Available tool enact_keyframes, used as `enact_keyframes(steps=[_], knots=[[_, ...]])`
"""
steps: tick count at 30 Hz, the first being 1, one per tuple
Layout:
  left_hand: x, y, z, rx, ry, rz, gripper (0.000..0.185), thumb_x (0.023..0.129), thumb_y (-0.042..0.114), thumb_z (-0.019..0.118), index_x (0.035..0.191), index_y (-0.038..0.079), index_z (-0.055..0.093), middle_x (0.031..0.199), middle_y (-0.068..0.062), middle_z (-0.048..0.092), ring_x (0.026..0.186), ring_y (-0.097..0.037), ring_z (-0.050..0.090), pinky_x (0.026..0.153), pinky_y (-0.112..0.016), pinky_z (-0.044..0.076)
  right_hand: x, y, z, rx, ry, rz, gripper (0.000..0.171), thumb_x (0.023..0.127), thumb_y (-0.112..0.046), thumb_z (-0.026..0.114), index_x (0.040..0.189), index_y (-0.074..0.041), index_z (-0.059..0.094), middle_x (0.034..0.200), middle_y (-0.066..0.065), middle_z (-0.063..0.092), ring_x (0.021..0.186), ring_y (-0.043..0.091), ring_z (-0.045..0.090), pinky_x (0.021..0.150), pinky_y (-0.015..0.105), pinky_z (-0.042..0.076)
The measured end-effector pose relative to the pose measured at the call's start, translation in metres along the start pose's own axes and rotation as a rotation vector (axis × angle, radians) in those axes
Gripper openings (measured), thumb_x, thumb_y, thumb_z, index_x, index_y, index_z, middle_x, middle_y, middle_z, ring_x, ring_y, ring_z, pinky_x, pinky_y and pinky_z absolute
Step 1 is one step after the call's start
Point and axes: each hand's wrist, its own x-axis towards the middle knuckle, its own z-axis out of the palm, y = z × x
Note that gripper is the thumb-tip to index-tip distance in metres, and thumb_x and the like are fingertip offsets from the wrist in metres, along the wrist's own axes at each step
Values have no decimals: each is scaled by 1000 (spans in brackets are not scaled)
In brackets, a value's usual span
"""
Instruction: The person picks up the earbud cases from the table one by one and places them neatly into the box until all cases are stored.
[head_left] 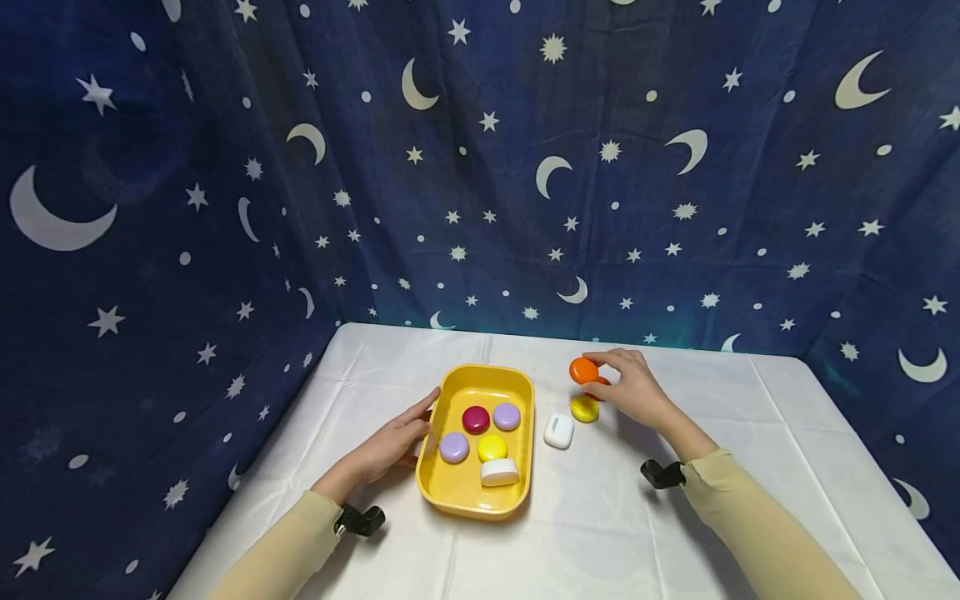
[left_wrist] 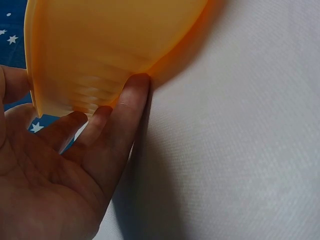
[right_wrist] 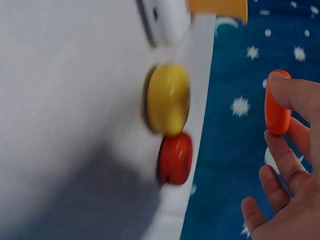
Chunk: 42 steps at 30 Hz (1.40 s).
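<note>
My right hand (head_left: 636,388) pinches a glossy orange round disc (head_left: 583,371) between thumb and fingers, held above the table. Below it, a yellow disc (head_left: 585,408) and a red-orange disc (right_wrist: 175,159) lie close together on the cloth. My left hand (head_left: 388,443) rests its fairly straight fingers against the left outer wall of a yellow tray (head_left: 476,508). Inside the tray are two lilac discs (head_left: 453,447), a dark red disc (head_left: 476,420), a yellow disc (head_left: 492,447) and a white disc (head_left: 499,472) tilted on its edge.
A small white case (head_left: 558,431), like an earbud case, lies between the tray and the loose discs. White cloth covers the table (head_left: 570,533). A dark blue curtain (head_left: 510,250) with moons and stars hangs behind and at the sides.
</note>
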Motion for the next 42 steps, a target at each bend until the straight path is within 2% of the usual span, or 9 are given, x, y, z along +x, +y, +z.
enact_keyframes(steps=[4, 11, 16, 21, 31, 36, 42], knots=[[0, -1, 0, -3, -2, 4, 66, 103, 24, 50, 163, 40, 26, 164, -18, 29, 133, -38, 50, 88, -48, 58, -1, -17, 9, 4, -37, -57, 54, 86, -33, 82, 136, -19, 67, 129, 6, 62, 128, 31, 40, 103, 58, 39], [2, -1, -1, 7, -4, 5, 65, 104, 25, 50, 162, 41, 26, 165, -17, 28, 135, -38, 48, 88, -48, 59, -2, -44, 24, 1, -116, -76, 54, 84, -34, 83, 135, -23, 69, 123, -2, 62, 130, 27, 38, 102, 56, 43], [1, -1, 0, 22, -2, 2, 64, 104, 27, 49, 162, 42, 26, 165, -17, 28, 135, -38, 48, 86, -46, 59, -6, -63, 32, -43, -174, -100, 55, 82, -39, 84, 133, -27, 70, 123, -5, 63, 129, 26, 40, 105, 60, 40], [1, -1, 0, 30, 3, 2, 65, 104, 27, 50, 162, 39, 26, 164, -19, 29, 131, -37, 51, 85, -45, 60, -7, -76, 41, -114, -213, -144, 52, 81, -40, 83, 130, -30, 71, 124, -5, 64, 127, 23, 42, 106, 57, 38], [1, 0, 0, 18, -3, 7, 65, 103, 27, 50, 163, 39, 26, 165, -18, 27, 136, -40, 47, 86, -46, 59, -9, -90, 56, -281, -289, -259, 48, 82, -41, 78, 128, -28, 73, 124, -4, 64, 124, 22, 44, 107, 48, 35], [2, 0, 0, 18, 2, 3, 65, 103, 26, 50, 162, 41, 27, 165, -17, 29, 135, -39, 48, 86, -46, 59, -9, -89, 57, -295, -296, -256, 49, 83, -40, 76, 130, -26, 72, 128, -3, 64, 125, 23, 43, 108, 50, 35], [2, 0, 0, 31, 18, -2, 65, 103, 27, 51, 162, 42, 28, 165, -17, 28, 135, -39, 47, 86, -46, 59, -8, -85, 49, -249, -264, -225, 45, 86, -35, 73, 130, -27, 72, 128, -3, 63, 129, 24, 41, 110, 55, 34]])
